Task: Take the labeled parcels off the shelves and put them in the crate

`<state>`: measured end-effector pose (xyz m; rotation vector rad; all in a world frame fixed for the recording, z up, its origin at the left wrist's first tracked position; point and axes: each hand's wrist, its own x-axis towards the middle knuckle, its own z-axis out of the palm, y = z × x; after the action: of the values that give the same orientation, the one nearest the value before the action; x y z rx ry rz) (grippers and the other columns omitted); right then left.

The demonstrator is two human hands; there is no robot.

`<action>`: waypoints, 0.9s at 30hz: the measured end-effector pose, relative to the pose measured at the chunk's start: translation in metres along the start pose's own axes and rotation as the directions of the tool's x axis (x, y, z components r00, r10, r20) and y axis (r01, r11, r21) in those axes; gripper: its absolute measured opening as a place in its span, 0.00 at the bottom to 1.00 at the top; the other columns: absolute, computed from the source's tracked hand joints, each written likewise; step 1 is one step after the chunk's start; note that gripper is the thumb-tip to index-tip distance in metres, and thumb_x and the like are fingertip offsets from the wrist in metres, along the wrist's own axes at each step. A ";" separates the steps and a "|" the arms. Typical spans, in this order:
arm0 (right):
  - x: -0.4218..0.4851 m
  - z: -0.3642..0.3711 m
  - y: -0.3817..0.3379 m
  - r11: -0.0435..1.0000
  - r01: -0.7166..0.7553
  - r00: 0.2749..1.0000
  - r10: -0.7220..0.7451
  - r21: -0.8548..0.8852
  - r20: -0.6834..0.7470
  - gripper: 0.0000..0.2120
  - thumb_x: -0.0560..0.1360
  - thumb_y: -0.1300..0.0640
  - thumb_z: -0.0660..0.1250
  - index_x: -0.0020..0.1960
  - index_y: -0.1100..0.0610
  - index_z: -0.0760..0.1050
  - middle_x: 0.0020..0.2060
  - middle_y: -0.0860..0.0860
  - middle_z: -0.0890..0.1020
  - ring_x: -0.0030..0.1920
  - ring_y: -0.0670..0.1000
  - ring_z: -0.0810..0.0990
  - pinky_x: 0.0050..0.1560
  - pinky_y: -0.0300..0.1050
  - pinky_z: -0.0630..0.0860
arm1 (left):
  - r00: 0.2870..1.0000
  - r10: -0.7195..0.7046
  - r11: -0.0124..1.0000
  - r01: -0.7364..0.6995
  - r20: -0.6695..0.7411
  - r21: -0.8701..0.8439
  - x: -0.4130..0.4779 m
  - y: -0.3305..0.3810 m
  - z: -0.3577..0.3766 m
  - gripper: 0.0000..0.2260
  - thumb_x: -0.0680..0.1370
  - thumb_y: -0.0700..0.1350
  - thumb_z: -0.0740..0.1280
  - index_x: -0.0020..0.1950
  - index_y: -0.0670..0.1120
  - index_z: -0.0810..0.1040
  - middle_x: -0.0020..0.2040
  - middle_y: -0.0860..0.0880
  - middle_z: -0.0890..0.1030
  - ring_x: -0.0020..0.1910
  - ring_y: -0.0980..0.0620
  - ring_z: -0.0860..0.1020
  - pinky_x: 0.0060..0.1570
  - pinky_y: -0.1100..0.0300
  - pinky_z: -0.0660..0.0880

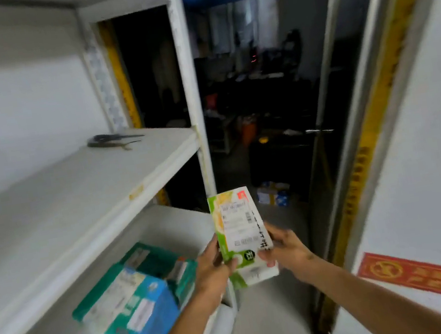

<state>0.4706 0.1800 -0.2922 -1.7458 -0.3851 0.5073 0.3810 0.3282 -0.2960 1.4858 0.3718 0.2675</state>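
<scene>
Held in both hands: green-and-white parcel (237,230), upright, top leaning slightly left, white shipping label (237,221) facing the camera. Black handwriting down its right margin (not legible).

Gripped along the left edge by the left hand (214,267): thumb laid across the front near the lower corner, fingers curled behind. Gripped along the right edge by the right hand (285,245): thumb pressed on the front, fingers wrapped round the back. Both forearms reaching in from the lower edge of the view.

Position of parcel: in the air, off the shelving, just in front of the white corner post (191,85) and over the outer corner of the lower shelf (171,225).

On the lower shelf, left of the hands: stack of teal and blue parcels (135,296), lying flat, white labels on top, not touched by either hand.

On the middle shelf (74,194), near the back wall: one dark hand tool (112,141), type unclear through blur.

To the right: white panel with yellow strip (367,144) along its edge and red banner (430,278) low down. Beyond the post: dim room, small cartons (273,194) on the floor.
</scene>
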 end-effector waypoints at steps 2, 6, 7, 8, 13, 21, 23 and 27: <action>-0.027 -0.024 0.005 0.998 -0.064 0.995 0.062 -0.018 -0.078 0.27 0.71 0.73 0.69 0.66 0.54 0.74 0.52 0.54 0.84 0.50 0.53 0.82 0.48 0.54 0.80 | 0.998 0.000 0.998 -0.003 0.058 0.055 -0.005 -0.002 0.026 0.27 0.71 0.23 0.66 0.68 0.41 0.73 0.61 0.41 0.80 0.59 0.43 0.79 0.60 0.43 0.75; -0.074 -0.077 0.003 0.989 -0.135 0.970 0.145 0.064 -0.195 0.28 0.73 0.72 0.67 0.67 0.49 0.72 0.55 0.52 0.82 0.54 0.58 0.81 0.45 0.53 0.81 | 0.980 -0.061 0.997 0.053 0.189 0.047 -0.010 0.003 0.088 0.31 0.71 0.24 0.67 0.71 0.44 0.70 0.59 0.47 0.80 0.58 0.48 0.79 0.60 0.48 0.76; -0.088 -0.093 0.003 0.988 -0.139 0.962 0.151 0.071 -0.229 0.28 0.73 0.73 0.66 0.68 0.50 0.72 0.56 0.52 0.82 0.53 0.57 0.81 0.43 0.50 0.81 | 0.974 -0.066 0.997 0.058 0.217 0.042 -0.012 0.005 0.108 0.32 0.71 0.24 0.67 0.72 0.44 0.69 0.60 0.47 0.80 0.58 0.49 0.78 0.59 0.49 0.76; -0.103 -0.109 0.005 0.987 -0.137 0.951 0.155 0.087 -0.266 0.28 0.73 0.74 0.66 0.68 0.52 0.72 0.56 0.53 0.82 0.53 0.57 0.80 0.39 0.47 0.80 | 0.964 -0.071 0.997 0.061 0.258 0.045 -0.014 0.005 0.127 0.32 0.71 0.24 0.68 0.72 0.44 0.69 0.62 0.47 0.79 0.58 0.49 0.78 0.58 0.50 0.76; -0.183 -0.181 0.017 0.975 -0.129 0.851 0.202 0.180 -0.485 0.30 0.72 0.73 0.66 0.69 0.51 0.70 0.54 0.54 0.81 0.38 0.50 0.78 0.30 0.40 0.73 | 0.876 -0.086 0.995 0.049 0.474 0.091 -0.031 0.003 0.232 0.35 0.71 0.25 0.69 0.75 0.44 0.64 0.70 0.46 0.72 0.59 0.57 0.71 0.49 0.64 0.75; -0.300 -0.245 0.048 0.959 -0.069 0.618 0.258 0.276 -0.742 0.25 0.74 0.73 0.66 0.68 0.56 0.70 0.57 0.55 0.81 0.57 0.58 0.80 0.56 0.60 0.78 | 0.640 -0.105 0.990 -0.004 0.761 0.140 -0.092 -0.009 0.360 0.33 0.71 0.25 0.68 0.73 0.45 0.67 0.55 0.54 0.77 0.48 0.59 0.77 0.45 0.60 0.78; -0.325 -0.256 0.055 0.955 -0.072 0.557 0.278 0.288 -0.783 0.25 0.74 0.72 0.66 0.69 0.57 0.70 0.58 0.56 0.81 0.55 0.58 0.81 0.51 0.55 0.80 | 0.582 -0.119 0.989 0.000 0.805 0.146 -0.108 -0.014 0.388 0.33 0.71 0.25 0.68 0.73 0.45 0.67 0.59 0.51 0.79 0.53 0.54 0.78 0.45 0.58 0.79; -0.365 -0.282 0.074 0.943 -0.031 0.464 0.306 0.330 -0.831 0.27 0.74 0.73 0.66 0.70 0.57 0.69 0.57 0.57 0.81 0.51 0.56 0.81 0.32 0.39 0.76 | 0.458 -0.135 0.986 -0.027 0.879 0.165 -0.133 -0.027 0.442 0.33 0.72 0.25 0.68 0.73 0.45 0.67 0.64 0.48 0.78 0.52 0.55 0.80 0.39 0.62 0.80</action>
<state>0.3089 -0.2571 -0.2634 -1.5376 0.6046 -0.2596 0.4348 -0.1312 -0.2925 1.5544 -0.4485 -0.6404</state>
